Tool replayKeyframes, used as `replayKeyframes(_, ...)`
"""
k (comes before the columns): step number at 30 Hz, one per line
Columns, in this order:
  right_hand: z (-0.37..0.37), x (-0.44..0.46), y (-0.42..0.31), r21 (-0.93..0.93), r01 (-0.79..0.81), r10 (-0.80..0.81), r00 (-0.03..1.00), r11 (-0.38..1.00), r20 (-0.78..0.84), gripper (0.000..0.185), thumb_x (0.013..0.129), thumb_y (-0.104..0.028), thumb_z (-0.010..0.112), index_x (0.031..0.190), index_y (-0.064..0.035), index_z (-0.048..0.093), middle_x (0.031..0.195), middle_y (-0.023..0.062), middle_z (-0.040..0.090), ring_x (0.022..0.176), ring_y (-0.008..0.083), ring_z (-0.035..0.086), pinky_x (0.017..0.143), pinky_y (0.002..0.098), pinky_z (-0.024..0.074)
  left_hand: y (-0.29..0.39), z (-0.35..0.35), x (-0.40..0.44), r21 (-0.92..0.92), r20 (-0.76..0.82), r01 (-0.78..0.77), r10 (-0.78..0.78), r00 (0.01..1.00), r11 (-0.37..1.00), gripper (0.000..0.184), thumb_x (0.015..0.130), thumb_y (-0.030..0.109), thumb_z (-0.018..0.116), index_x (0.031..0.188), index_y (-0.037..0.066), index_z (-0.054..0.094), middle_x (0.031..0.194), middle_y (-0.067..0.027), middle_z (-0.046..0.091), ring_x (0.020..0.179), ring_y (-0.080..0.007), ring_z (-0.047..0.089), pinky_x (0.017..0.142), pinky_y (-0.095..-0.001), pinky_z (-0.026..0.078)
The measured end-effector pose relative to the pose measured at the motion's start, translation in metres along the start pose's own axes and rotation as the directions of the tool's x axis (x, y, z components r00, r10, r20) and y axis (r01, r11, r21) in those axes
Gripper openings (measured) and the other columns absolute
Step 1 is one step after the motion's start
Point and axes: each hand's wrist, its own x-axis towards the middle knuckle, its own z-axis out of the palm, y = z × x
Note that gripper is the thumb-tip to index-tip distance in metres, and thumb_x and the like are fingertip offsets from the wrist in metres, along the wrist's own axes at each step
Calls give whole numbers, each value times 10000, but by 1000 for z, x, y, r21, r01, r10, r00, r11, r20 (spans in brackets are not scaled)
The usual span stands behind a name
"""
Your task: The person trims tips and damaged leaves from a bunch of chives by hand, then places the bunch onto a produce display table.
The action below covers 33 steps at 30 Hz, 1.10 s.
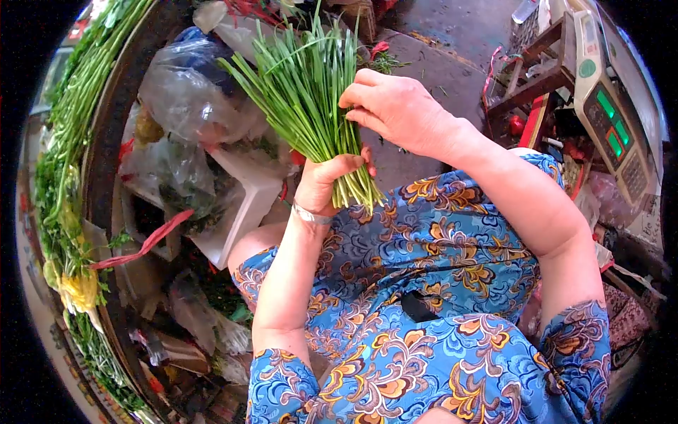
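Nearest, one blue dress with orange and brown scrollwork point(431, 353), both bare arms reaching forward from its short sleeves. Left forearm runs nearly straight out, one silver-coloured bangle point(311, 215) at the wrist; left hand point(321, 183) wrapped firmly round the lower stems of one bunch of long, narrow green leaves with pale cut ends point(304, 92). Bunch held above the lap's far edge, leaf tips fanned away, cut ends toward the dress; blades too many to count. Right elbow bent, forearm angled inward; right hand point(402, 109) at the bunch's right side, fingers curled, tips against the leaves; whether they pinch a blade, cannot tell. Left of the lap: one red fabric-like strip point(145, 244), one white angular panel point(247, 201). Farther, crumpled clear plastic bags point(191, 92), at least two. Right: one pale digital scale point(590, 78), three green-lit windows.
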Motion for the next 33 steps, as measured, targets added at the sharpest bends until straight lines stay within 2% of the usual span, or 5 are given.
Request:
replayKeyframes(5,2,2,8,-94,35,-33,999,995,23,103,847,-157,630,865,-61,598,851,116,592,792,334,631,666,421,524,0,8,-2,-31,-37,-11,9,999,999,417,744,17,635,1144,5,519,884,-111,624,747,-245,647,687,-365,549)
replayKeyframes(8,0,4,10,64,53,-50,998,997,-46,122,852,-153,630,870,-34,609,811,125,626,769,312,648,638,399,515,0,4,-2,-130,-35,6,-10,999,991,412,749,20,639,1144,6,521,891,-112,626,745,-247,650,678,-364,551)
replayKeyframes(11,-10,8,1,576,-313,232,949,755,212,115,913,-95,602,963,9,596,756,49,613,658,97,565,607,271,483,-2,-3,-1,-152,-31,35,-40,999,988,449,757,14,644,1187,13,513,908,-118,623,761,-257,652,684,-367,558)
replayKeyframes(23,13,-3,-5,299,23,-50,995,954,85,93,862,-111,627,891,-24,619,870,111,586,797,301,615,704,378,502,-2,-4,-1,21,-63,12,-11,998,1000,351,807,29,637,1148,7,556,918,-134,654,820,-291,669,716,-400,580)
replayKeyframes(33,7,-7,-16,252,21,-59,987,968,147,84,852,-113,634,868,-40,595,902,99,561,859,314,593,753,389,487,-11,-18,4,-227,30,25,-18,999,974,703,831,742,479,1097,106,610,917,-112,674,823,-259,661,758,-396,548)
